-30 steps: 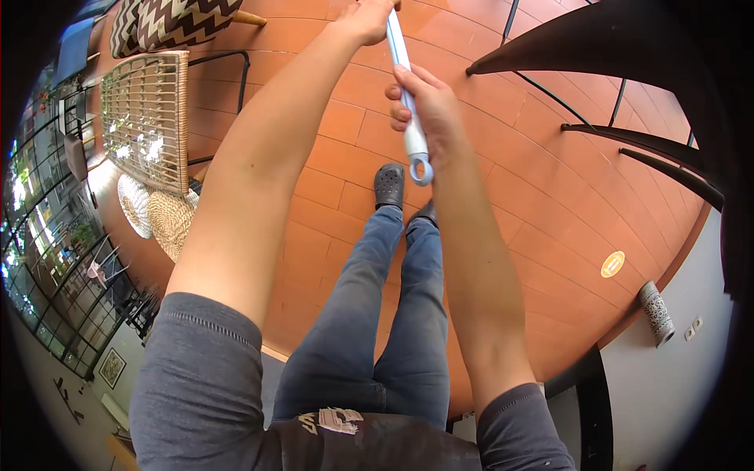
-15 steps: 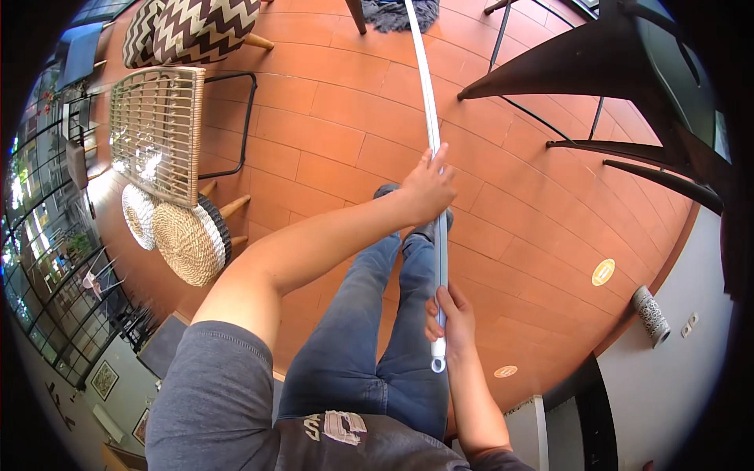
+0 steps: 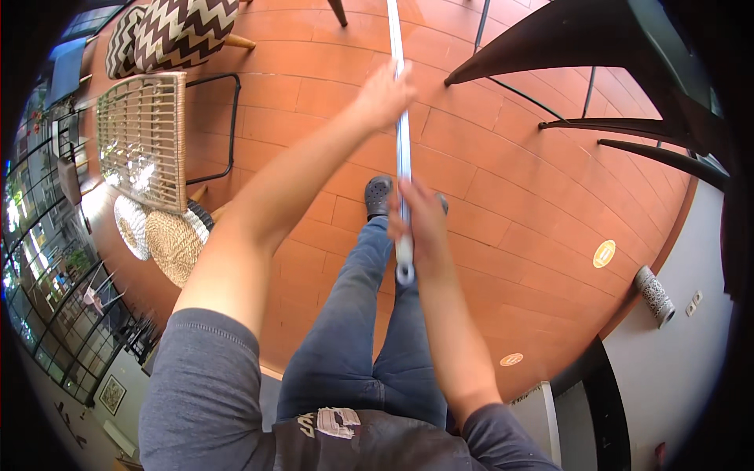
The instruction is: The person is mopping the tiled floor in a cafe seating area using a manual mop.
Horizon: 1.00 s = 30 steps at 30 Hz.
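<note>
A long white mop handle (image 3: 404, 153) runs from the top edge down toward my body, ending in a ring-shaped hanging loop. My left hand (image 3: 386, 96) is wrapped round the upper part of it, arm stretched forward. Lower down, just above the end loop, my right hand (image 3: 424, 218) grips it too, slightly blurred. The mop's head lies beyond the top edge, out of sight. Beneath the handle spreads the orange tiled floor (image 3: 314, 133).
On the left stand a rattan chair (image 3: 145, 133), a zigzag-patterned chair (image 3: 188, 31) and a woven round stool (image 3: 177, 243). Dark table legs (image 3: 550, 55) reach in from the right. A patterned cylinder (image 3: 654, 296) is by the wall. My clogs (image 3: 378, 196) are on the floor.
Both hands and the mop handle have moved forward, away from my body. The grey shaggy mop head, visible earlier at the top, has passed out of view.
</note>
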Available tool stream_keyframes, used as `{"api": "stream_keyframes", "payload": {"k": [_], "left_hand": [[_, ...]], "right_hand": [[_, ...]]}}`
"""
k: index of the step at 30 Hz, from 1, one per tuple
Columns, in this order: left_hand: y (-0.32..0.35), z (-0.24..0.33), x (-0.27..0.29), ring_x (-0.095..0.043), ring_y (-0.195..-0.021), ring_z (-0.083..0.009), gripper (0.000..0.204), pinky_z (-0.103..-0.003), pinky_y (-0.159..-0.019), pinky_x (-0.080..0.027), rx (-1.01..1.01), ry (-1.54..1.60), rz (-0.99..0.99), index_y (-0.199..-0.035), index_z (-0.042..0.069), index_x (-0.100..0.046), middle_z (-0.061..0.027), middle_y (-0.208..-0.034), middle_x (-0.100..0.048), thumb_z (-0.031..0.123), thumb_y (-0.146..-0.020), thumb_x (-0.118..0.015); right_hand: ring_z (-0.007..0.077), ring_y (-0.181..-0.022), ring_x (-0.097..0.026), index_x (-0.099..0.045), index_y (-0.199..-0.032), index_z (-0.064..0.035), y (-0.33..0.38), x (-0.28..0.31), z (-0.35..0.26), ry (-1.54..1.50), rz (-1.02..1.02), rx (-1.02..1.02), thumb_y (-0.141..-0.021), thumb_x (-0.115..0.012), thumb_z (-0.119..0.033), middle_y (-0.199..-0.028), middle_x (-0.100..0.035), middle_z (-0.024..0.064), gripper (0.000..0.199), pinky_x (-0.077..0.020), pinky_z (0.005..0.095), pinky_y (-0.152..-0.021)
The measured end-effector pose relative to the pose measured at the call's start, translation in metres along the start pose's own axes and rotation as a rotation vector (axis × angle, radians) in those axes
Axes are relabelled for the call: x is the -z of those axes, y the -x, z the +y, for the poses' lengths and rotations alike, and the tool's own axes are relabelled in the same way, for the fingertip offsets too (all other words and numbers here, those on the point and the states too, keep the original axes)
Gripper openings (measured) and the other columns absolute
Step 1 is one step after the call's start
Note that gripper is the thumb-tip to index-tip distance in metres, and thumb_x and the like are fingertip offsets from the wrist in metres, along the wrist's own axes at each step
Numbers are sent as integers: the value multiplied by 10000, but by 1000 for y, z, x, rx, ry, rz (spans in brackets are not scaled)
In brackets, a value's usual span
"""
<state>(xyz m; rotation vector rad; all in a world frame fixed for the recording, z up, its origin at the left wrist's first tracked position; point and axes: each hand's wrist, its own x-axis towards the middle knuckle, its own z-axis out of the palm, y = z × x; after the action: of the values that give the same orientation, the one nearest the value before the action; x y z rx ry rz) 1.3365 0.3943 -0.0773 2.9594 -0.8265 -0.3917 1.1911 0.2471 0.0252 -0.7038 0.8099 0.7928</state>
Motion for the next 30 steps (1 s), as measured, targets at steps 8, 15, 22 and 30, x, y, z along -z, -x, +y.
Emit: {"api": "stream_keyframes", "payload": {"k": [8, 15, 22, 30], "left_hand": [[27, 65, 16, -368, -1312, -483, 244, -465, -921, -516, -66, 400, 101, -1020, 116, -615, -220, -1452, -348, 44, -787, -619], [-60, 2, 17, -500, -1210, -384, 276, -450, -937, -489, 148, 218, 189, -1124, 75, -536, -244, -1407, -385, 51, -849, -559], [9, 23, 24, -451, -1281, -403, 412, -469, -924, -494, 1, 394, 86, -1242, 73, -438, -266, -1473, -298, -21, -847, -508], [-60, -52, 67, -642, -965, -355, 543, -435, -756, -543, 312, 412, 50, -1385, 193, -379, -156, -1168, -604, 140, -874, -557]], "right_hand": [[78, -367, -355, -503, -1120, -170, 82, 5, 7, -149, 147, -74, -994, -503, -236, -688, -493, 14, 142, -288, 231, -324], [58, -409, -357, -471, -956, -136, -37, -20, -55, -125, -31, 69, -989, -509, -270, -682, -473, 1, 142, -334, 231, -352], [75, -384, -345, -462, -982, -141, 35, -43, 17, -305, 127, 37, -1017, -454, -272, -712, -465, 22, 135, -297, 238, -335], [90, -390, -343, -386, -924, -146, -80, -124, -19, -442, -124, 354, -1022, -409, -316, -689, -427, 14, 197, -316, 269, -341]]}}
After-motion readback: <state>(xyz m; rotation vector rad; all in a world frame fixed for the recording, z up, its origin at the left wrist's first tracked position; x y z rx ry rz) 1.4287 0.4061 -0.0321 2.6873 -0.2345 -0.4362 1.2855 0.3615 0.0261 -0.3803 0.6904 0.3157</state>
